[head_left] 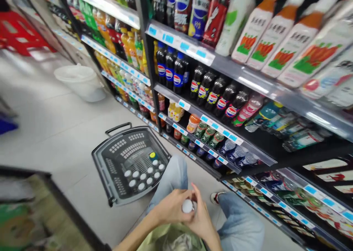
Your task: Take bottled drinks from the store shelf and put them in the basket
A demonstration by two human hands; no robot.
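Left hand (pixel 173 205), right hand (pixel 202 218) clasped together around probable white-capped bottle (pixel 187 206); grey shopping basket (pixel 107 169) beside left leg (pixel 174 174); white caps (pixel 143 176) inside.

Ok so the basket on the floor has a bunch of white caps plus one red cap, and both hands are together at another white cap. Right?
One fix: the odd cap in the basket is a yellow cap, not red; the head view shows it. The other white caps stand, as do the left hand and right hand together at another white cap.
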